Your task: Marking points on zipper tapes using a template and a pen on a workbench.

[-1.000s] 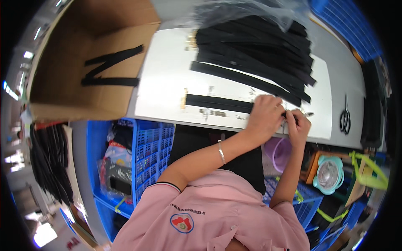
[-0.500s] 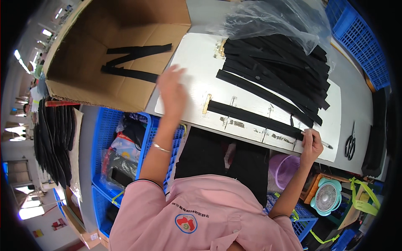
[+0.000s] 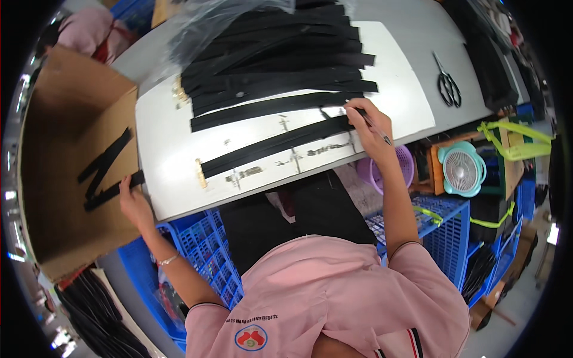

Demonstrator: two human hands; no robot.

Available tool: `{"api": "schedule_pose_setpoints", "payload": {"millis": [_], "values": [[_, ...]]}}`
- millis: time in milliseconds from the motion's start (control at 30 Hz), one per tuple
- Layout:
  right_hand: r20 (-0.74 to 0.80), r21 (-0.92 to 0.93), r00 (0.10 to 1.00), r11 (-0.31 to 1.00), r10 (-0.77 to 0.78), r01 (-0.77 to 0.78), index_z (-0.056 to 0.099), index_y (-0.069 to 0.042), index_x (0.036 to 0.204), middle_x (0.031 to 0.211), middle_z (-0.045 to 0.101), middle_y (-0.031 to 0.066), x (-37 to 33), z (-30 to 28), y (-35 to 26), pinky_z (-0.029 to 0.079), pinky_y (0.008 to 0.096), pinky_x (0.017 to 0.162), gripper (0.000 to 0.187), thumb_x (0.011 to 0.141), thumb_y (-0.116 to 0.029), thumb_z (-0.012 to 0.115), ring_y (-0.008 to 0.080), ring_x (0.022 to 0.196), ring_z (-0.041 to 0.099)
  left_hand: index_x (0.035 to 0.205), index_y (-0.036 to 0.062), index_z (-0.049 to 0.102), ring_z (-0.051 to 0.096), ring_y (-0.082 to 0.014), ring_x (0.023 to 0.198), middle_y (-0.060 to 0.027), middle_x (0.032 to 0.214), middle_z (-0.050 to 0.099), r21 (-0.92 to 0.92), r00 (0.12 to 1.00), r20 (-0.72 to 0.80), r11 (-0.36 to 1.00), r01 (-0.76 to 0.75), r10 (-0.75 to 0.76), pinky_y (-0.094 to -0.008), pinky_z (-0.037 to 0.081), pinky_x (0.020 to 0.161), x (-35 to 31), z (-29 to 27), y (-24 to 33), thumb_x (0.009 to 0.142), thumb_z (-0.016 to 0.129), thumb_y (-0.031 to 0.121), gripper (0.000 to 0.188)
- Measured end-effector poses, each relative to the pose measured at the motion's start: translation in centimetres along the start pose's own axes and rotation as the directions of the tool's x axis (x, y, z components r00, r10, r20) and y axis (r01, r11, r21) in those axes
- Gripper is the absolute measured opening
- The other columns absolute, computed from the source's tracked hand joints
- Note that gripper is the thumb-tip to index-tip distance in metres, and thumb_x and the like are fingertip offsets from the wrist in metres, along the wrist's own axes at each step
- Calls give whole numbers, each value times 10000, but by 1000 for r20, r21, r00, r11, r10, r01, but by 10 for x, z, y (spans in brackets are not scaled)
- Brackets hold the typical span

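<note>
My left hand (image 3: 135, 204) is at the near edge of the cardboard box (image 3: 122, 107), its fingers closed around the end of a black strip (image 3: 102, 197). Another black strip (image 3: 107, 156) lies folded inside the box. My right hand (image 3: 371, 130) holds a pen (image 3: 376, 129) that points back toward me. Its fingertips rest at the right end of a black strip (image 3: 274, 143) laid flat on the marked white board (image 3: 179, 200). That strip's left end lies beside a small yellowish block (image 3: 200, 172). Above it lies a separate strip (image 3: 256, 111).
A thick pile of black strips (image 3: 268, 53) covers the board's far side, partly under clear plastic (image 3: 203, 27). Black scissors (image 3: 447, 88) lie on the right of the table. Below the edge are a purple basket (image 3: 403, 170), a fan (image 3: 462, 169) and blue crates (image 3: 206, 253). A person (image 3: 89, 30) is beyond the box.
The view has turned and shifted, so the board sits further left. My left hand has gone from a blur above the board's left edge to the strip at the box. My right hand stays at the strip's end.
</note>
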State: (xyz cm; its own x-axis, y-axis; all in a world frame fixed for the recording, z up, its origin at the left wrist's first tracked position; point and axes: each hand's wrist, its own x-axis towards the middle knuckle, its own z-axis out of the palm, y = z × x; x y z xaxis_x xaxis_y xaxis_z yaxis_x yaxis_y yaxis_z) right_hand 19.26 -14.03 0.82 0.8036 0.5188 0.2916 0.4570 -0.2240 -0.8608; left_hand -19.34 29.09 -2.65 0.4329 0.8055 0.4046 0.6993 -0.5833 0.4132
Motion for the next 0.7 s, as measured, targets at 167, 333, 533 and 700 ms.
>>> {"api": "schedule_pose_setpoints", "payload": {"millis": [167,333,533,700], "values": [[-46,98,996,993,74,-69,695,-42,1102,844,661,7,-4,-6,8,455,218,652,126,978,-62,686,48,712,556,1362,-13,661,554,-362,1394,-219,1469,613,-147,994,111,989,15,1,-415,410,1167,3,-4,-17,990,513,-4,401],[-31,139,998,989,58,-54,685,-52,1118,830,630,-24,-3,-11,6,438,207,644,168,952,-32,681,30,694,520,1329,-23,679,595,-337,1344,-210,1429,641,-77,999,38,997,22,-19,-398,440,1131,-4,4,6,1035,544,67,336],[196,-69,980,998,18,-5,628,-79,1261,949,631,-3,5,-14,-11,446,221,704,405,884,-29,767,75,751,511,1250,-34,711,687,-330,1144,-199,1255,726,-19,998,-41,998,55,-55,-398,512,1011,-1,0,29,1048,594,131,285],[51,-222,988,963,-144,152,607,-115,1263,980,672,58,11,0,-8,519,323,717,472,847,-92,830,205,744,614,1240,-11,720,682,-190,865,-114,1012,760,-179,1000,-11,984,4,-7,-306,537,819,-11,-3,86,1061,622,164,269]]}}
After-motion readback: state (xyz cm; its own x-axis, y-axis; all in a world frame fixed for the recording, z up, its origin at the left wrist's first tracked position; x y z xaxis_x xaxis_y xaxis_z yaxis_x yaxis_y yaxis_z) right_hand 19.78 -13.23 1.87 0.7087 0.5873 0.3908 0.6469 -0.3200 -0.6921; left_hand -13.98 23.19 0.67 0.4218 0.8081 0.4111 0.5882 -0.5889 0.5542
